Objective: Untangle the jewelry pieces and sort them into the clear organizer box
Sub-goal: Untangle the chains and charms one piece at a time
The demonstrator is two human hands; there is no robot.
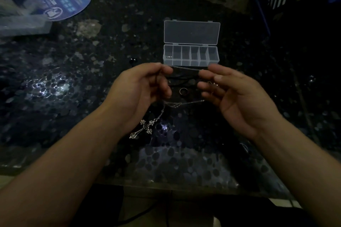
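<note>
Untangling is the step in hand. At 6 o'clock a silver ornate cross pendant (pixel 143 128) hangs from a thin silver chain (pixel 184 104) that both hands pinch taut: left hand (pixel 142 86) at 9, right hand (pixel 234 90) at 3. A small metal ring (pixel 183 91) lies on the dark speckled stone bench (pixel 73 83) between them. At 12 the clear plastic organizer box (pixel 191 55) stands open. Next, I judge, comes freeing the chain, then dropping it into a compartment.
</note>
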